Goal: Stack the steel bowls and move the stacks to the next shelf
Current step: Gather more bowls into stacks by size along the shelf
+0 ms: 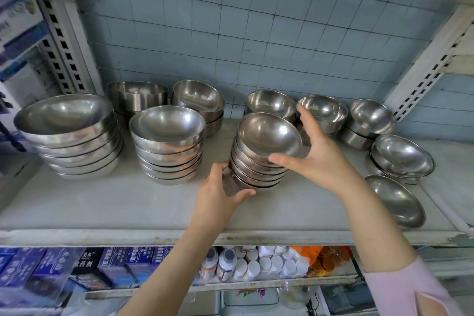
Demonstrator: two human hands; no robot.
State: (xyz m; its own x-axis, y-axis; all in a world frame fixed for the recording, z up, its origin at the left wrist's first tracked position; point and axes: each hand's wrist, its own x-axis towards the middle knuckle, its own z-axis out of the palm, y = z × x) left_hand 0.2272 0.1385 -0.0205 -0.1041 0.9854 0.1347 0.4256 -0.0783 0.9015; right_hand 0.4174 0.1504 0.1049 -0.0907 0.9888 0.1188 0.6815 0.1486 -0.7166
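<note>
The middle stack (259,159) of steel bowls, leaning a little and held between both hands, serves as the landmark on the white shelf (128,202).

Far to its left, at the shelf's left end, sits the widest stack (69,136) of large bowls, tilted so its top bowl faces right. Between that and the middle stack stands a second tall stack (168,143), with a straight-sided bowl pile (137,97) and a short tilted pile (200,102) behind it against the blue tiled wall (256,20).

The left hand (220,187) grips the middle stack's lower left side, thumb curled under the bottom bowl and fingers wrapped round the back (their tips are hidden). The right hand (315,146) is spread wide on the stack's right side, thumb lying across the front rims and fingers reaching up behind the top bowl; whether the fingertips also touch the bowl behind, I cannot tell.

Directly behind the middle stack is another bowl pile (272,102). To its right, at the back, come two more short piles (325,110) and (369,120). Further right, nearer the front, is a low pile (402,156), and a single bowl (395,200) lies at the shelf's right front.

Below the middle stack, the lower shelf holds blue boxes (123,261) and white-capped bottles (256,264).
</note>
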